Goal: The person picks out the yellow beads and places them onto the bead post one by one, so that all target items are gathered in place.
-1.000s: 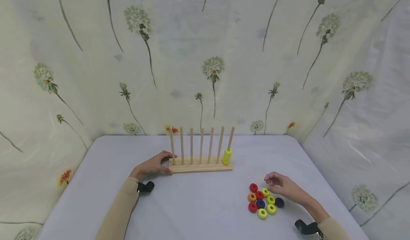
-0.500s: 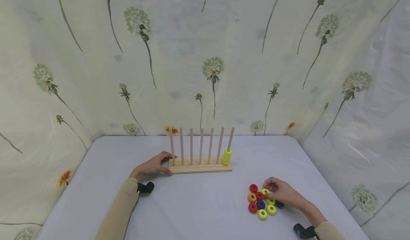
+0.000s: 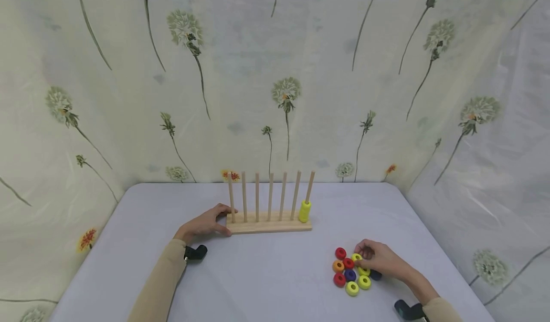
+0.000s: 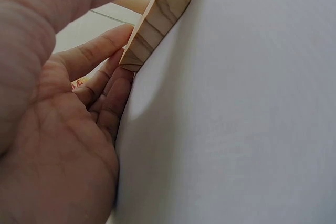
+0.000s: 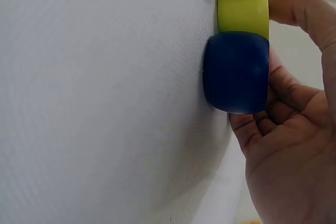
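My left hand grips the left end of a wooden peg rack, thumb at the front edge and fingers behind. In the left wrist view, the end of its base lies between thumb and fingers. Several yellow rings are stacked on the rightmost peg. My right hand reaches over the loose rings and pinches a yellow ring between thumb and fingers. Under that hand sits a dark blue ring, beside another yellow ring; part of the pinched ring is hidden.
Around the right hand lie red rings, an orange ring, a second dark blue ring and more yellow ones. The white table ends at a flowered curtain.
My right hand has come down and a little left onto the loose rings, its fingers closing about a yellow one. The left hand and the rack stay where they were.
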Motion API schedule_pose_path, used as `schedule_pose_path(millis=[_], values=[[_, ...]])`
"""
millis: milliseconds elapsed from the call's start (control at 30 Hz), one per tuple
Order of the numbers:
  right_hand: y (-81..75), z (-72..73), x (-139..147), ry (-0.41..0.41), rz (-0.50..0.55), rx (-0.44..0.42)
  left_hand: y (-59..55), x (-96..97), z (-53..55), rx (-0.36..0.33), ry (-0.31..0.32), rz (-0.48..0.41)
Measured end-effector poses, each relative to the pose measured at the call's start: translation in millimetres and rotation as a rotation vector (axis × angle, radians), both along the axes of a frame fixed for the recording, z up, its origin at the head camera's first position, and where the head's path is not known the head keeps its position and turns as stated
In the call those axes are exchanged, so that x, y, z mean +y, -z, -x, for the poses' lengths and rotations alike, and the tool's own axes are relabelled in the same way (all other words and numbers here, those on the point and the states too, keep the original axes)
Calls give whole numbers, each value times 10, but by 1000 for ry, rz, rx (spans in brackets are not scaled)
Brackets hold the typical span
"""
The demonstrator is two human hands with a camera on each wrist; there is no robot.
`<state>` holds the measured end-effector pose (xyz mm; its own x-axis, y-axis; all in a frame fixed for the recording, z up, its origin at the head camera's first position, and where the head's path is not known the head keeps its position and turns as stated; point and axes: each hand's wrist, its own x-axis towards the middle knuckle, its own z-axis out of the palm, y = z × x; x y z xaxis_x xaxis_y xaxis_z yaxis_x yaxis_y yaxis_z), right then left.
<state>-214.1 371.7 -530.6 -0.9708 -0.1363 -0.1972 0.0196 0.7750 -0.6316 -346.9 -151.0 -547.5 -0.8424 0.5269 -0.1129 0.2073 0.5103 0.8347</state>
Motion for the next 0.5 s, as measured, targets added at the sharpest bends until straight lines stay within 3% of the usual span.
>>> schedule_pose_path(millis=[500], values=[[40,79,57,50,23,53,12,6,-2,8,-7,0]])
